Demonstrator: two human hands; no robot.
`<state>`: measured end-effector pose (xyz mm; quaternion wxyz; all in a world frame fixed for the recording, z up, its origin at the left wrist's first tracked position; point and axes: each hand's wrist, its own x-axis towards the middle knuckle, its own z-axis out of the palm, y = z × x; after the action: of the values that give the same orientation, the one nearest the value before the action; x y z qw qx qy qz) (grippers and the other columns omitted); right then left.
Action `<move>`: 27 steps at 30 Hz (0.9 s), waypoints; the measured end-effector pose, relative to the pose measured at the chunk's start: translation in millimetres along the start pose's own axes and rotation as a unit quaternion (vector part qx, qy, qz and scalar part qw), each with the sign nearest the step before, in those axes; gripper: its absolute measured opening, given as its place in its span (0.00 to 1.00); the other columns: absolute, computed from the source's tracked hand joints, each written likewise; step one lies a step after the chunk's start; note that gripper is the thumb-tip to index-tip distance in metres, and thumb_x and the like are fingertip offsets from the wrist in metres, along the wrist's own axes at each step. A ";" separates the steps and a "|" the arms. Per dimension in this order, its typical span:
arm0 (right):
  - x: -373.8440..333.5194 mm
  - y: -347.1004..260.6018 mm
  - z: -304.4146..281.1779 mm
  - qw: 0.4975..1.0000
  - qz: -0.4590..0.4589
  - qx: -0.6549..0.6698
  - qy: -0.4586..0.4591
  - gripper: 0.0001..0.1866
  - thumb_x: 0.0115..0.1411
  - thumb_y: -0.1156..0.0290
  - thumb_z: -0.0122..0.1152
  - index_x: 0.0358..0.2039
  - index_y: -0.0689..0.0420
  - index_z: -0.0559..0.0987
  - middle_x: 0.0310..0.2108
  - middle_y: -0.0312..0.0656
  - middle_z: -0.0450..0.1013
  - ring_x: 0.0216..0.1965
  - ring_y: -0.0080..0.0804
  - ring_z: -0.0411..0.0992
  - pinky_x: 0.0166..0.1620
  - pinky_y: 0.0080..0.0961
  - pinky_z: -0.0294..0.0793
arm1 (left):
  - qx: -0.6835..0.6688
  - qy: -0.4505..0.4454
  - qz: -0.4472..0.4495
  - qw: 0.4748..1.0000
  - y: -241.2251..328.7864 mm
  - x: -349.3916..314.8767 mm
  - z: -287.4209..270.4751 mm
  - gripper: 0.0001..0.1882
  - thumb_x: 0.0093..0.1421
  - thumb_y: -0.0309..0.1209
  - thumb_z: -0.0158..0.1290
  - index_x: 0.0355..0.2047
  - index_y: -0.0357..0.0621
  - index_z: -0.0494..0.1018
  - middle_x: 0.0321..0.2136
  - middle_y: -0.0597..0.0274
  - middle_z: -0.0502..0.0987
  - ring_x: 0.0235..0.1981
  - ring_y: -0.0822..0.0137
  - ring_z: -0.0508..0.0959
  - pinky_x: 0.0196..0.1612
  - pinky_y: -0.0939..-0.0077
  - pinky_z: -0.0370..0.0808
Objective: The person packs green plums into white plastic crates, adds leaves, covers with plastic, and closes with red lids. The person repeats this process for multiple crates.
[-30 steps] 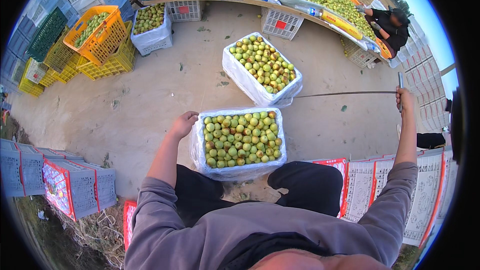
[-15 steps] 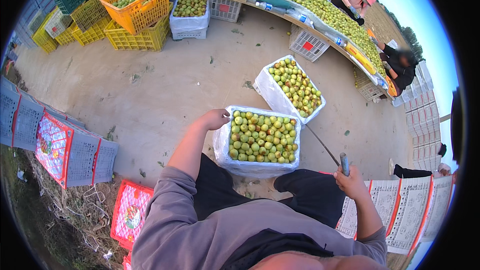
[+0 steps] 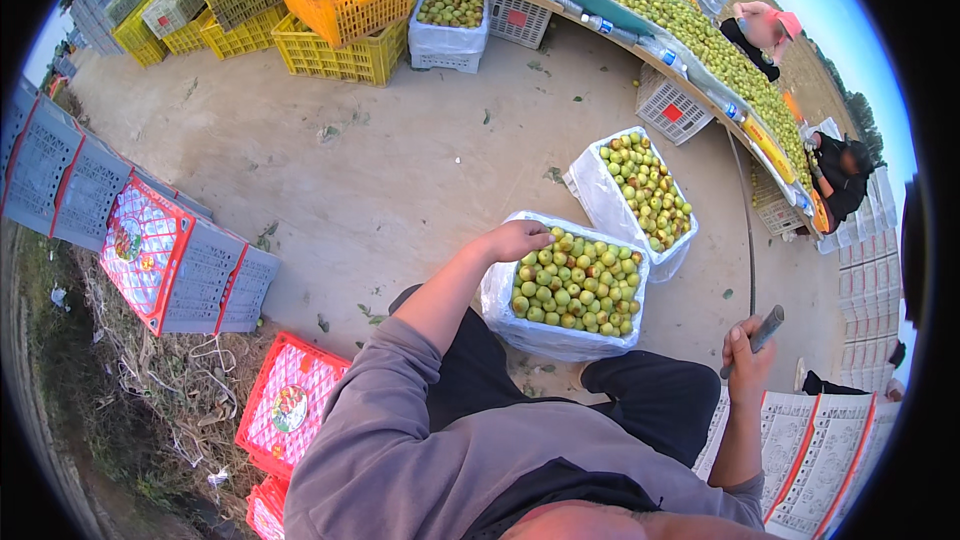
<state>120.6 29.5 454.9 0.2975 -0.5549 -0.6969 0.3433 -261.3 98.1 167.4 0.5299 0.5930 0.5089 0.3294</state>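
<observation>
Green-yellow fruit filling the white-lined crate point(image 3: 566, 285) on the concrete floor between the knees — left hand point(image 3: 515, 239) gripping its near rim, right hand point(image 3: 746, 358) closed on a grey handle point(image 3: 757, 328) of a long rod — probably hauling, needing firm pull.

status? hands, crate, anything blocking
Left hand gripping near crate's rim. Right hand closed on rod handle; thin rod runs up past second crate. Second crate sits close behind the near one.
</observation>
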 end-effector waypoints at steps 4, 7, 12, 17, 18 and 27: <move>32.1 10.1 98.0 0.873 -0.069 0.480 -0.049 0.12 0.70 0.64 0.52 0.30 0.51 0.64 0.28 0.38 0.65 0.28 0.26 0.61 0.38 0.30 0.64 | -0.332 -0.103 0.017 0.938 50.6 -1.6 44.6 0.33 0.72 0.55 0.43 0.67 0.46 0.65 0.55 0.56 0.75 0.53 0.62 0.75 0.54 0.62 0.74; 46.2 36.8 191.0 0.725 0.079 0.677 -0.095 0.14 0.70 0.56 0.54 0.32 0.50 0.68 0.33 0.37 0.66 0.34 0.30 0.65 0.45 0.33 0.66 | -0.583 -0.090 0.036 0.807 67.9 6.4 70.0 0.31 0.73 0.52 0.41 0.64 0.42 0.64 0.54 0.52 0.76 0.51 0.61 0.76 0.48 0.66 0.76; 59.7 80.1 265.9 0.681 0.241 0.671 -0.165 0.17 0.70 0.59 0.51 0.56 0.49 0.70 0.46 0.43 0.71 0.47 0.39 0.71 0.55 0.39 0.70 | -0.607 0.085 -0.170 0.771 12.1 24.9 47.3 0.14 0.75 0.40 0.40 0.43 0.42 0.68 0.26 0.58 0.76 0.18 0.66 0.75 0.20 0.70 0.77; 77.6 87.8 242.5 0.977 0.072 0.199 -0.032 0.41 0.59 0.65 0.63 0.71 0.49 0.56 0.62 0.50 0.65 0.63 0.46 0.65 0.65 0.48 0.64 | -0.438 0.230 -0.149 0.856 -30.6 35.6 35.0 0.09 0.72 0.34 0.42 0.42 0.43 0.68 0.24 0.62 0.74 0.17 0.67 0.74 0.18 0.67 0.75; 78.5 84.2 239.8 0.999 -0.005 0.050 0.009 0.46 0.57 0.66 0.65 0.73 0.50 0.53 0.64 0.51 0.63 0.65 0.47 0.63 0.66 0.50 0.62 | -0.410 0.257 -0.142 0.864 -33.1 37.3 32.7 0.08 0.71 0.34 0.43 0.41 0.43 0.68 0.23 0.62 0.74 0.17 0.67 0.74 0.19 0.67 0.76; 146.2 103.9 301.3 0.978 -0.017 0.046 -0.201 0.22 0.59 0.67 0.67 0.53 0.56 0.75 0.34 0.44 0.77 0.35 0.39 0.75 0.44 0.34 0.74 | -0.361 0.208 -0.142 0.898 -44.5 67.1 32.2 0.17 0.71 0.40 0.47 0.50 0.38 0.72 0.38 0.58 0.78 0.36 0.65 0.78 0.41 0.68 0.77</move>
<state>-90.3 143.2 198.9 0.1824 -0.4480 -0.7354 0.4745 -224.9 149.0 107.4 0.6309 0.1997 0.5326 0.5276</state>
